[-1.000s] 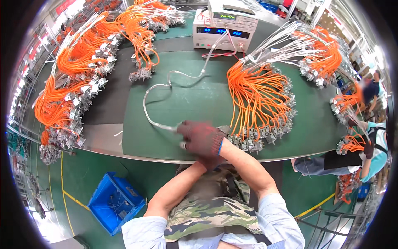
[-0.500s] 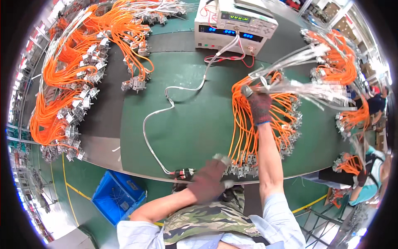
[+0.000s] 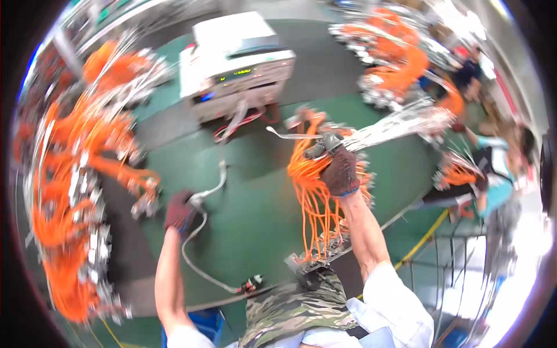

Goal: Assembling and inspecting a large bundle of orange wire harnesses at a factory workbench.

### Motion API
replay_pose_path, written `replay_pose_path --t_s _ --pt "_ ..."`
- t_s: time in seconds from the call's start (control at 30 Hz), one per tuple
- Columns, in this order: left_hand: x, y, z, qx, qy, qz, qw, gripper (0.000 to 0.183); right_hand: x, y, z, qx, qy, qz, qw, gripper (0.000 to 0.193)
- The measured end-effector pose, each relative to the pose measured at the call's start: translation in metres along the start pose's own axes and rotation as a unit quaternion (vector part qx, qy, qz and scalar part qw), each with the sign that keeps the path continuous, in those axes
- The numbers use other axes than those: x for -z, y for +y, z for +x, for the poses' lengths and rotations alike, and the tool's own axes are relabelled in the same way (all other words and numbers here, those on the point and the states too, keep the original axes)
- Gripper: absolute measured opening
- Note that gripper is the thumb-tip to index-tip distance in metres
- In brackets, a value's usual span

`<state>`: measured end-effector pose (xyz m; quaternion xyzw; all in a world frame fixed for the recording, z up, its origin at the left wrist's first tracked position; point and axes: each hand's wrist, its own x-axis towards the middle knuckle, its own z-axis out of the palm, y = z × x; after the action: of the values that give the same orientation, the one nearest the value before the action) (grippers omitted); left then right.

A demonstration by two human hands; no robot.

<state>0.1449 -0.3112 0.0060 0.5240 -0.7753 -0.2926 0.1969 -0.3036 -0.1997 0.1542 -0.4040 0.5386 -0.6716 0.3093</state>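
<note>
My right hand (image 3: 339, 171), in a dark red knit glove with grey fingertips, is closed around the top of a bundle of orange cables (image 3: 307, 174). Pale stripped wire ends (image 3: 394, 127) fan out from that grip to the right. Metal connectors (image 3: 322, 252) at the bundle's lower ends lie near the table's front edge. My left hand (image 3: 181, 210), gloved alike, is at a bend of the thin white test cable (image 3: 191, 258); motion blur hides whether its fingers grip it. The cable's black and red end connector (image 3: 250, 284) rests at the near edge.
Stacked bench instruments (image 3: 238, 72) with lit displays stand at the back. Orange cable bundles (image 3: 67, 232) pile up along the left, with more (image 3: 400, 64) at the far right. A blue bin (image 3: 206, 325) is below the table. Another person (image 3: 493, 168) works at the right.
My left hand has left the connector at the front edge and reached the white cable further left. My right hand keeps its grip on the orange bundle. The whole view has turned and shifted.
</note>
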Motion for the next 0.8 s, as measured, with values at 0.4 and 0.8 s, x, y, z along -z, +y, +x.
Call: replay_pose_path --t_s 0.4,0.8 --pt "0.094 0.203 -0.038 0.125 -0.142 -0.286 0.939 0.022 0.229 -0.166 0.002 -0.172 0.036 0.201 0.964 0.036" --pt "0.109 0.384 -0.131 0.205 0.060 -0.313 0.926 0.070 0.399 -0.210 0.230 -0.174 -0.093 -0.320 0.927 0.040"
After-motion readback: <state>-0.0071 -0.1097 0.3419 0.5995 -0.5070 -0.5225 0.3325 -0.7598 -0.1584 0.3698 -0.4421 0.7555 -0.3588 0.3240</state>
